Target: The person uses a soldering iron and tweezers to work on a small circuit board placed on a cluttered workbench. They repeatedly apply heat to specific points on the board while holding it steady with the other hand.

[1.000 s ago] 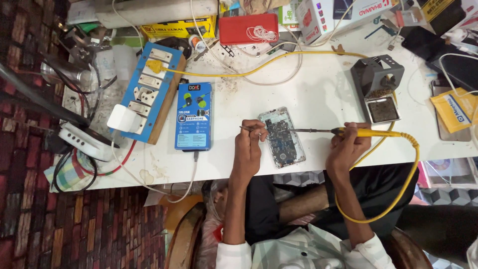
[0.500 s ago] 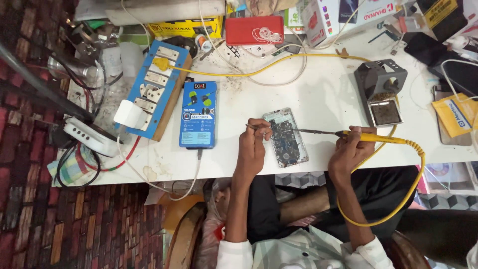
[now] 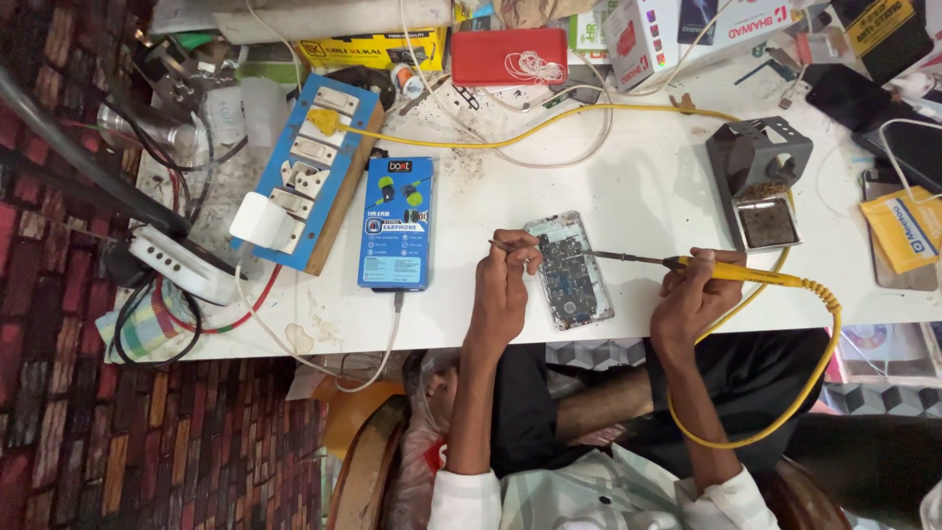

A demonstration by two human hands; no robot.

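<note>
Between both hands lies the opened phone.

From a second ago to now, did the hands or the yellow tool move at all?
Hardly. The right hand keeps its grip on the yellow soldering iron, tip at the opened phone. The left hand still pinches a thin wire at the phone's edge. Nothing was taken up or let go. The blue box, power strip and iron stand stayed put; only the camera shifted slightly.

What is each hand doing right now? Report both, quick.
Left hand: closed on a thin wire-like piece over the opened phone.
Right hand: closed around the yellow soldering iron, tip at the phone's board.
</note>
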